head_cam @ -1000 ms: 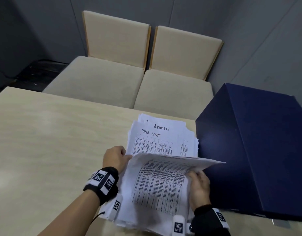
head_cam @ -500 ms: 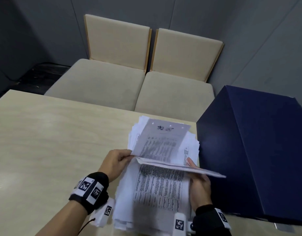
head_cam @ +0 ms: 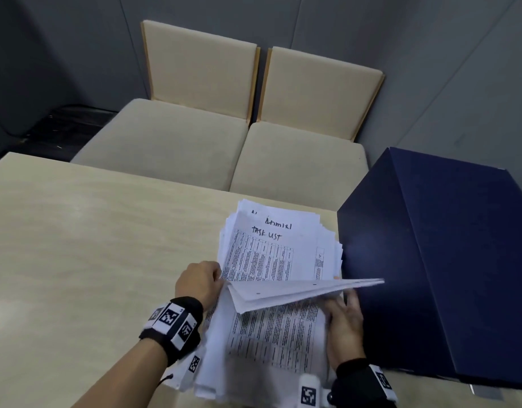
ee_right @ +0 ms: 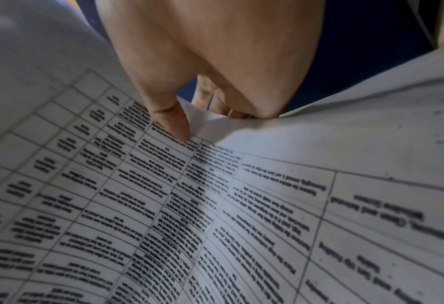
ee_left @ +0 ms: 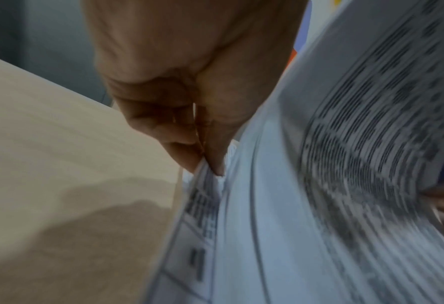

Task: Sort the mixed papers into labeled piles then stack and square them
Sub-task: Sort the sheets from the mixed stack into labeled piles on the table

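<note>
Two heaps of white papers lie on the table (head_cam: 91, 245). The far pile (head_cam: 283, 240) shows a top sheet with handwritten words above a printed table. The near stack (head_cam: 271, 343) is ragged, with a printed table on top. My left hand (head_cam: 200, 282) pinches the left corner of a few lifted sheets (head_cam: 298, 290), which hang edge-on over the near stack; the left wrist view shows thumb and finger closed on that edge (ee_left: 207, 162). My right hand (head_cam: 345, 322) grips the near stack's right edge, thumb on the printed sheet (ee_right: 163, 205), fingers curled under the corner (ee_right: 202, 123).
A large dark blue box (head_cam: 445, 260) stands on the table right beside the papers and my right hand. Two beige cushioned chairs (head_cam: 180, 136) (head_cam: 298, 160) sit behind the table's far edge. Bare tabletop stretches to the left.
Half a second ago my left hand held a sheet tipped up over the far pile. Now the lifted sheets lie lower and flatter, and the far pile's handwritten top shows again. The right hand has stayed in place.
</note>
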Motion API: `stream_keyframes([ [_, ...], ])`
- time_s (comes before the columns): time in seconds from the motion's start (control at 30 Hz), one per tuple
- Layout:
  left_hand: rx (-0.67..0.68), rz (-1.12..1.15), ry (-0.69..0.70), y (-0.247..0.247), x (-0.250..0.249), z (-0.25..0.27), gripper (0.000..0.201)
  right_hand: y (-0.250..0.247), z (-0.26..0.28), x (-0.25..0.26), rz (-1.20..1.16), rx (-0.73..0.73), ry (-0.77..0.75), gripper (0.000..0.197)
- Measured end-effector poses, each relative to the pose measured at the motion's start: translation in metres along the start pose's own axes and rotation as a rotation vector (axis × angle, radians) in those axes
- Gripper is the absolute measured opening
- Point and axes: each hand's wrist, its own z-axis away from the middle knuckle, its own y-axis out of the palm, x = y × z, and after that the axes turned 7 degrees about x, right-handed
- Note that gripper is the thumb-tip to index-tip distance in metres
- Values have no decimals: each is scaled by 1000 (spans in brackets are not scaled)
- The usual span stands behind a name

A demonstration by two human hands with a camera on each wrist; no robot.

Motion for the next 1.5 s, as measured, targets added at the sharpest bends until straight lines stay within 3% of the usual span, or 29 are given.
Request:
stream_keyframes([
  [0.1, -27, -153, 31, -4, 3, 1, 36, 2, 5, 4, 77, -1, -1, 16],
  [0.2, -58, -391, 34, -15, 3, 10, 48, 4, 4, 1, 27, -82, 23, 8],
  [0.27, -120, -419, 71, -24, 1, 16, 49, 6, 2, 1, 39, -86, 25, 12],
  [0.33, -161, -244, 201, -28, 3, 19, 40, 6, 0, 0, -12, -73, 60, 26],
  [0.43, -41, 253, 455, -23, 11, 21, 18, 7, -3, 1, -136, -7, 66, 33],
  [0.5, 151, 558, 448, -20, 12, 23, 31, 7, -5, -1, -148, -23, 40, 29],
  [0.57, 299, 695, 414, -17, 11, 22, 43, 9, -1, 0, -80, 2, 52, 30],
  [0.63, 309, 710, 346, -12, 11, 19, 50, 9, 1, -1, -38, 5, 70, 22],
  [0.7, 124, 594, 213, -6, 10, 15, 37, 8, 2, -1, 3, -74, 56, 14],
  [0.77, -64, 406, 61, -5, 6, 11, 7, 9, 1, -3, 63, -124, 44, 15],
  [0.87, -34, 147, -34, -2, 2, 5, 24, 11, 0, -2, 67, -133, 44, 30],
  [1.03, -82, -238, 53, -6, -2, 9, 41, 6, 7, 5, 50, -24, 78, 25],
  [1.13, -82, -190, 250, -8, 8, 9, 40, 3, 8, 6, 125, -70, 78, 14],
  [1.23, 65, 362, 465, -10, 21, 14, 24, 5, 4, 3, 111, -103, 77, 10],
  [1.33, 351, 756, 425, -13, 22, 23, 28, 9, 4, 7, 124, -90, 41, 5],
  [1.5, 627, 730, 335, -13, 23, 35, 70, 0, -3, -5, 134, -20, 102, 23],
])
